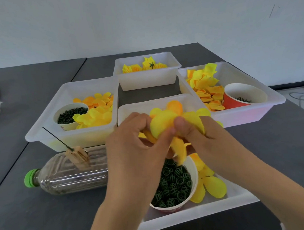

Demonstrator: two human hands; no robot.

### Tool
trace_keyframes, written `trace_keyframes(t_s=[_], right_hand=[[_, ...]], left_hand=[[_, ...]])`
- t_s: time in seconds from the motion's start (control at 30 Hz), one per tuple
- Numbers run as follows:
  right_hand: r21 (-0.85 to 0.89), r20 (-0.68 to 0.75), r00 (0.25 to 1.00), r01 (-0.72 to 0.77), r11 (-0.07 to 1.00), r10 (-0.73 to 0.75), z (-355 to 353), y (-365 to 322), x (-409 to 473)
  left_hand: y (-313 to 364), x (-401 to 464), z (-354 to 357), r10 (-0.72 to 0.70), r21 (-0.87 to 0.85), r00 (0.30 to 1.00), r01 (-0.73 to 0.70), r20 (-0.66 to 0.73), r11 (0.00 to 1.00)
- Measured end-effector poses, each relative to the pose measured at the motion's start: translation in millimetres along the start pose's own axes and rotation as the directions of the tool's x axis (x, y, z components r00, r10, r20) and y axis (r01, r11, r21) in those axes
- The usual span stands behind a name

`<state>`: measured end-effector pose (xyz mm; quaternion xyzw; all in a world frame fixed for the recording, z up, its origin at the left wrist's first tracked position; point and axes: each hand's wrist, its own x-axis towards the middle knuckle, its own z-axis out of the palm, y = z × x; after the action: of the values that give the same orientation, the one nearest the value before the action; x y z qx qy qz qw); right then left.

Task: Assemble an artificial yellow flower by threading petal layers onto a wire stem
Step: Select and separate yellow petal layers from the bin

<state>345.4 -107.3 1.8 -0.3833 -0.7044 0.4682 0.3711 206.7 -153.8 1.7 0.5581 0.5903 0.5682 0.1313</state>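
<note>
Four trays on the table [47, 217]. Near tray [197, 216], under my hands: cup of rings [174, 185] left, loose petals [213, 185] right. Left tray [43, 134]: cup of pegs [70, 113] in front-left, petals behind and right. Right tray [253, 113]: petals left, cup [243, 96] right. Far tray [146, 80]: finished flowers [145, 66]. Bottle [71, 175] lying (on its side) left of near tray.

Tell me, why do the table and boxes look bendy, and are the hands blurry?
Head view: the wide lens bows the table edge and the white trays outward near the frame's sides. The left hand and right hand look slightly soft around the yellow petal layers they pinch. Light is even, shadows faint, with small glints on the plastic bottle.
</note>
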Motion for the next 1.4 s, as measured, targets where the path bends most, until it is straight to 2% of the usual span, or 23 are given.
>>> trace_keyframes(t_s=[0.1,0.23,0.33,0.43,0.47,0.53,0.6,0.67,0.7,0.77,0.83,0.93,1.03,1.2,1.3,1.4], right_hand=[[0.013,-0.09,0.996,-0.016,1.0,0.017,-10,2,-1],[-0.176,-0.243,0.97,-0.057,0.983,0.012,-40,15,6],[-0.43,-0.196,0.978,-0.156,0.889,0.077,-56,27,14],[-0.574,-0.123,0.989,-0.14,0.807,0.084,-58,30,17],[-0.619,-0.126,0.99,-0.127,0.775,0.061,-57,29,17],[-0.656,-0.22,0.973,-0.097,0.748,-0.068,-54,25,16],[-0.627,-0.29,0.92,0.026,0.779,-0.265,-46,13,13],[-0.528,-0.247,0.906,0.171,0.832,-0.343,-33,4,8],[-0.464,-0.183,0.926,0.213,0.86,-0.329,-25,1,5],[-0.366,-0.059,0.973,0.186,0.912,-0.222,-11,-2,1],[-0.322,-0.05,0.985,0.14,0.936,-0.165,-3,0,1],[-0.22,-0.073,0.99,0.1,0.97,-0.119,-7,1,3],[-0.104,-0.026,0.997,0.074,0.992,-0.077,-16,3,4],[0.024,-0.118,0.993,0.003,1.0,0.0,-33,14,13],[-0.066,-0.213,0.977,-0.034,0.997,0.019,-43,21,19],[-0.34,-0.163,0.985,-0.106,0.935,0.052,-49,26,24]], left_hand=[[-8,8,-14,-0.03,-0.072,0.997,0.025,-0.071,0.997],[-28,22,-38,-0.107,-0.129,0.982,0.088,-0.153,0.988],[-35,28,-46,-0.138,-0.16,0.985,0.12,-0.107,0.98],[-37,28,-43,-0.167,-0.184,0.984,0.154,-0.06,0.971],[-38,28,-41,-0.178,-0.178,0.983,0.166,-0.052,0.97],[-36,25,-37,-0.188,-0.155,0.982,0.181,-0.034,0.971],[-32,19,-31,-0.165,-0.096,0.986,0.161,-0.03,0.982],[-23,10,-22,-0.116,0.008,0.993,0.117,-0.024,0.993],[-17,6,-16,-0.083,0.052,0.997,0.083,-0.003,0.995],[-7,-3,-4,0.027,0.09,0.996,-0.035,0.081,0.995],[-1,-8,3,0.107,0.088,0.976,-0.125,0.188,0.988],[-3,-11,0,0.051,-0.087,0.963,-0.029,0.266,0.996],[-11,-6,-11,0.007,-0.113,0.982,0.015,0.191,0.993],[-31,13,-34,-0.07,-0.098,0.997,0.066,-0.031,0.993],[-39,19,-48,-0.074,-0.091,0.989,0.062,-0.128,0.994],[-42,24,-55,-0.095,-0.13,0.98,0.073,-0.173,0.989]])
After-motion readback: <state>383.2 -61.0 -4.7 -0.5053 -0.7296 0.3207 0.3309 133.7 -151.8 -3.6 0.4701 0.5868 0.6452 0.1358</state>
